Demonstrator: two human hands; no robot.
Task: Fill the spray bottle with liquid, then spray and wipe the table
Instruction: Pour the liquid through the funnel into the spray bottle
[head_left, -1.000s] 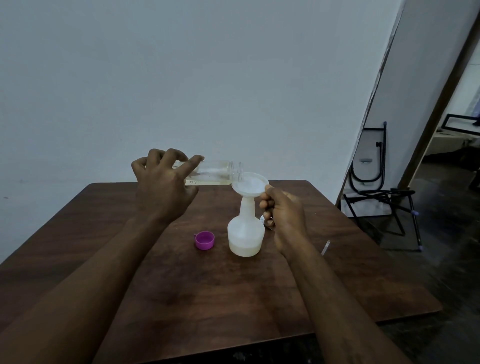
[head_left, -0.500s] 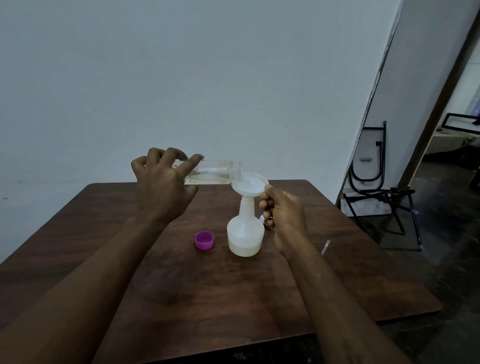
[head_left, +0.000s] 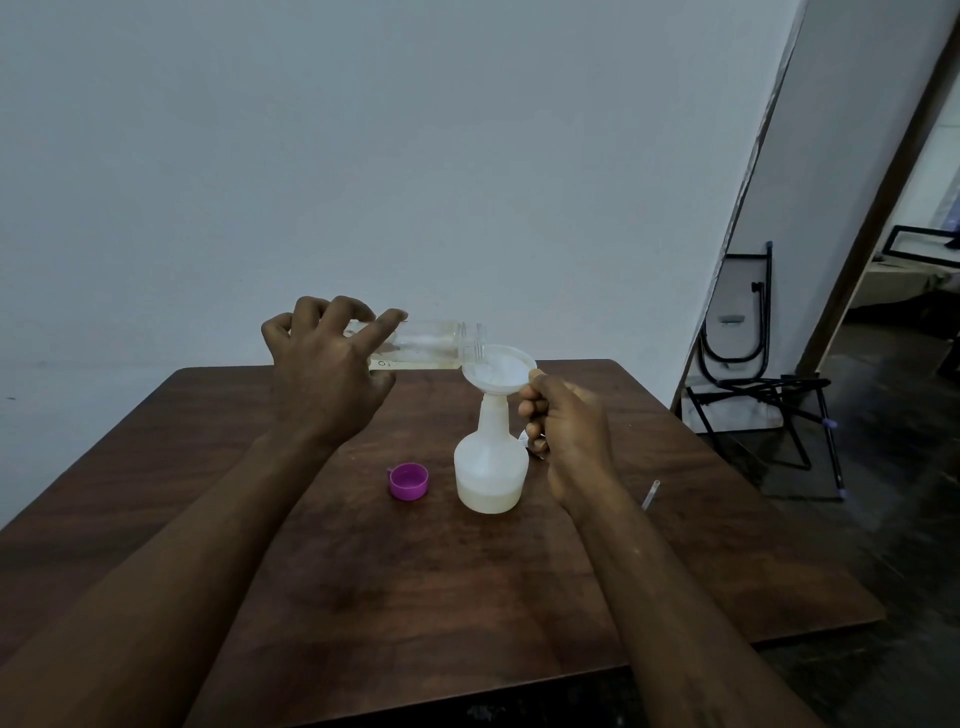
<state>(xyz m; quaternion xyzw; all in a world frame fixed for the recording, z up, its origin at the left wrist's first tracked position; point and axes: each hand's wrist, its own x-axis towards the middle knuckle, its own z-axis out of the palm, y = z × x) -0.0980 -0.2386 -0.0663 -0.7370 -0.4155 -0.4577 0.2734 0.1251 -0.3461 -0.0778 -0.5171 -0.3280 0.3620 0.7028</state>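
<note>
Here, left hand (head_left: 332, 384) grips clear bottle (head_left: 431, 345), right hand (head_left: 566, 426) pinches funnel (head_left: 498, 371).

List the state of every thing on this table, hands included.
clear bottle: uncapped, tipped sideways, mouth over the funnel, little liquid left.
funnel: seated in the spray bottle's neck.
spray bottle: upright, headless, filled only near the bottom.
purple cap: off, open side up on the table.
left hand: grips the clear bottle.
right hand: holds the funnel's rim.
</note>
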